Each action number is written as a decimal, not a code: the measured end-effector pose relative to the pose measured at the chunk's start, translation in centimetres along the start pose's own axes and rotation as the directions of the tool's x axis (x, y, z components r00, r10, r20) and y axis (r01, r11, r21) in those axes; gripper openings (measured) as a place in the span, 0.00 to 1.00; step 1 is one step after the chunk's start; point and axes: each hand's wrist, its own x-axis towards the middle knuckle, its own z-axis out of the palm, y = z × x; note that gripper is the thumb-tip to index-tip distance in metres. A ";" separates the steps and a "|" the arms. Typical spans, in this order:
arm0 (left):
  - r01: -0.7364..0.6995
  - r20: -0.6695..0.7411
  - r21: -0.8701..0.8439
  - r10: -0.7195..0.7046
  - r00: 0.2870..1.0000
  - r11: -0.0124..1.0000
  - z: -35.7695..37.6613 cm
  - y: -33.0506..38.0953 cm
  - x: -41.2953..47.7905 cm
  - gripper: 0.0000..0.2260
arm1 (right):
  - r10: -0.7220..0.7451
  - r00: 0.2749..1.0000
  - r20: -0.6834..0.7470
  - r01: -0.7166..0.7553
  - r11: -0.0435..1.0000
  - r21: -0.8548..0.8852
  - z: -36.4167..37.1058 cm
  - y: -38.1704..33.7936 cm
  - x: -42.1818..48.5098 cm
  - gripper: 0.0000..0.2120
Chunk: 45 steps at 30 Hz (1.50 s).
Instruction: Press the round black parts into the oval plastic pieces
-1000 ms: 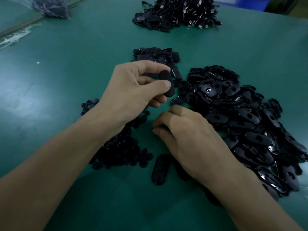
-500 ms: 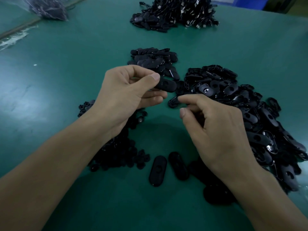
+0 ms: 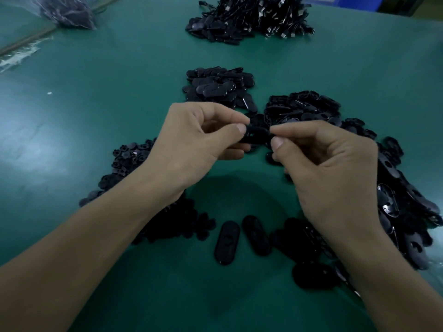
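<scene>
We hold one oval plastic piece [image 3: 257, 136] in the air over the middle of the green table [image 3: 96, 97], lying crosswise between our two hands. Our left hand [image 3: 191, 144] pinches its left end between thumb and forefinger, with the other fingers curled under it. Our right hand [image 3: 328, 168] meets the piece's right end with thumb and forefinger closed together on it and the remaining fingers folded into the palm. We cannot tell whether a round black part sits between those fingertips, as everything there is dark and small.

Under our left wrist and spreading to the left lies a pile of round black parts [image 3: 129, 161]. To the right, running from beyond our right hand down along the right edge, lies a large heap of oval pieces [image 3: 407, 202], many with a hole showing in the middle. On the near side, between our forearms, two loose oval pieces [image 3: 227, 242] lie side by side on the table, close together, and more dark pieces lie just right of them, partly under our right forearm.

Farther off, just beyond our hands, is a smaller stack of ovals [image 3: 215, 87]. At the far edge lies a bigger black heap with pale metal ends [image 3: 251, 17], and at the far left corner a clear plastic bag [image 3: 69, 10] of dark parts
</scene>
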 end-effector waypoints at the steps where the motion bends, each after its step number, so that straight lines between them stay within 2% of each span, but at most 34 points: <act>1: -0.004 0.016 0.007 0.004 1.000 1.000 0.1 -0.1 -0.1 0.05 | 0.018 1.000 0.003 -0.018 1.000 0.014 0.0 0.0 0.1 0.09; 10: -0.037 0.092 -0.003 0.037 0.995 0.999 0.6 0.1 -0.7 0.05 | 0.080 0.997 0.021 -0.081 0.996 0.033 -0.1 0.1 0.0 0.12; 19: -0.079 0.110 0.036 0.075 0.991 0.996 0.6 0.0 -0.8 0.05 | 0.042 0.999 0.005 -0.042 0.998 -0.048 0.1 -0.1 -0.2 0.15; 23: -0.143 0.127 0.133 0.127 0.984 0.981 0.6 -0.2 -0.7 0.06 | 0.036 0.999 -0.002 -0.036 0.991 -0.127 0.1 0.1 -0.3 0.15; 27: -0.198 0.144 0.250 0.166 0.975 0.948 0.5 -0.2 -0.8 0.05 | 0.062 0.997 0.039 -0.057 0.990 -0.130 0.0 0.3 -0.2 0.13; 32: -0.271 0.147 0.378 0.232 0.962 0.885 0.7 -0.3 -1.0 0.10 | 0.074 0.995 0.070 -0.062 0.986 -0.154 0.0 0.6 -0.2 0.15; 37: -0.346 0.168 0.506 0.302 0.938 0.791 1.1 -0.4 -1.5 0.09 | 0.018 0.994 0.108 0.004 0.979 -0.204 0.2 0.5 -0.6 0.16; 41: -0.368 0.167 0.580 0.336 0.927 0.727 0.8 -0.6 -1.2 0.08 | 0.003 0.983 0.181 0.030 0.983 -0.180 0.3 0.3 -0.8 0.15; 45: -0.338 0.148 0.580 0.312 0.938 0.741 0.7 -0.7 -1.1 0.08 | 0.020 0.988 0.156 0.006 0.987 -0.161 0.4 0.5 -0.8 0.11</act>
